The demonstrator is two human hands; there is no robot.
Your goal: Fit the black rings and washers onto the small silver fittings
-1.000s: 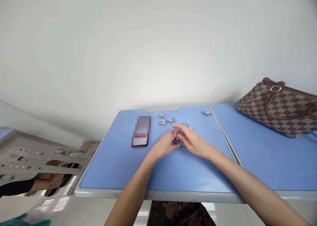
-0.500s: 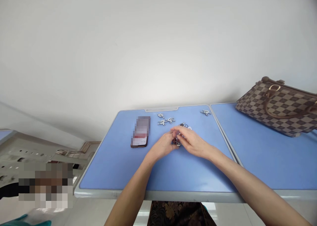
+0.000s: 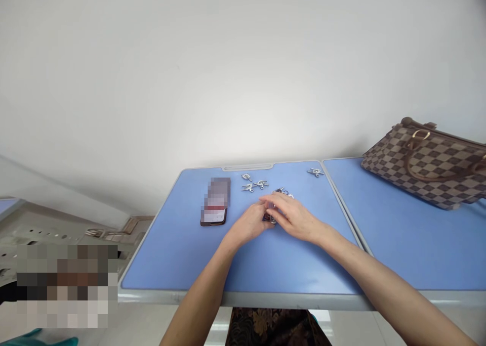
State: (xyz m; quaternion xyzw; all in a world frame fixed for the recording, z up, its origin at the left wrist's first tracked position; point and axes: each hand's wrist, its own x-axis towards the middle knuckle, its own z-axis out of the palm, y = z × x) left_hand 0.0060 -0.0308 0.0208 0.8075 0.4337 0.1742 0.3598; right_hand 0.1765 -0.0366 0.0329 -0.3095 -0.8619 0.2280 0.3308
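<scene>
We have close fingerwork on a small metal piece [image 3: 272,219], low over the blue desk [image 3: 170,255], mostly hidden between the two hands. Left hand [image 3: 248,225] looks clamped on it, thumb underneath; right hand [image 3: 298,217] arches over from the other side, fingers bent in on the same spot, but we can't tell whether its fingertips pinch anything. We read the step as mid-handling, one hand steadying, the other working parts of the piece (our guess, as the contact itself is covered). Just beyond the right hand's knuckles we see small loose parts [image 3: 285,193], too tiny to sort out. Farther back, a group of three metal clusters [image 3: 260,184] lies near the phone [image 3: 215,215], and a lone metal cluster [image 3: 315,172] sits well apart, near the desk's far right corner. For the next move, we'd say it calls for a steady left hold and small, exact right fingertip motion; the knuckles sit near those loose parts, so a wide sweep could knock them, and a slack left grip could let the piece turn
</scene>
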